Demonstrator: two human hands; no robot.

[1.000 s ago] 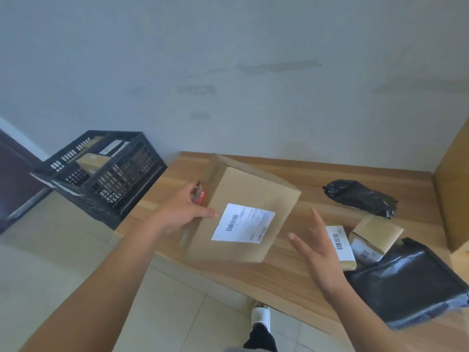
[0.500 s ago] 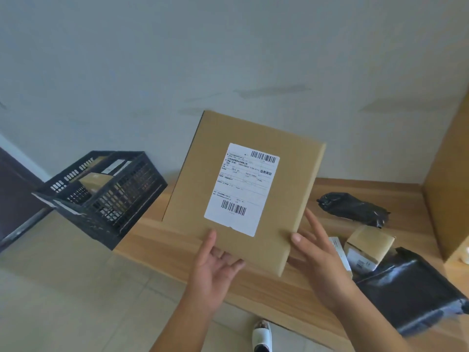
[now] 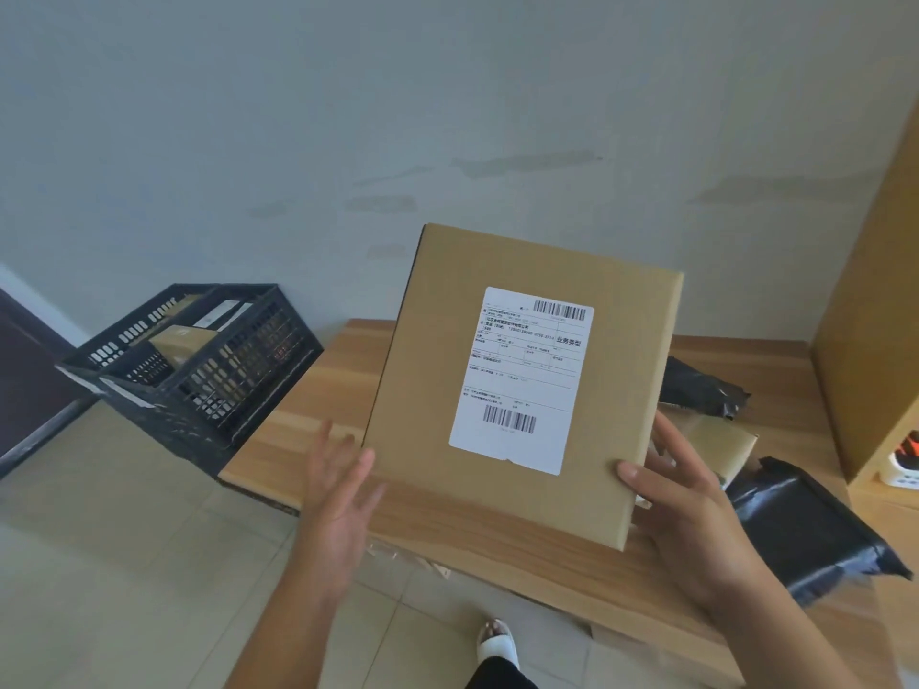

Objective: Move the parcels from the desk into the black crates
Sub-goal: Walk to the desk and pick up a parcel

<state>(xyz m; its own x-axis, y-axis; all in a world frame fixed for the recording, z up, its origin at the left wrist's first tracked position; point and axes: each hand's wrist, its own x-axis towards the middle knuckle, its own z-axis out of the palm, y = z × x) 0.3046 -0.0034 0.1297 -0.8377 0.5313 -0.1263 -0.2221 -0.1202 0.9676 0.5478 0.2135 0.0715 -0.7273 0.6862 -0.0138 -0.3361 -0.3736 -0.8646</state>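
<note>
I hold a large flat cardboard box (image 3: pixel 427 370) upright over the wooden desk (image 3: pixel 308 425), its white shipping label facing me. My right hand (image 3: pixel 691 509) grips the box's lower right corner, thumb on the front and fingers behind. My left hand (image 3: pixel 338 494) is spread open at the lower left edge; I cannot tell if it touches. The black crate (image 3: pixel 199 385) stands off the desk's left end with a small cardboard parcel (image 3: pixel 181 340) inside.
On the desk's right half lie two black poly bags (image 3: pixel 701 390) (image 3: pixel 805 529) and a small cardboard parcel (image 3: pixel 721 440), partly hidden behind my right hand. A tall cardboard panel (image 3: pixel 870 315) stands at the far right. My foot (image 3: pixel 497 643) shows on the tiled floor below.
The box was lifted off the desk and turned upright, then shifted right. My left hand has come off its bottom edge and spread open, while my right hand took the lower right corner.
</note>
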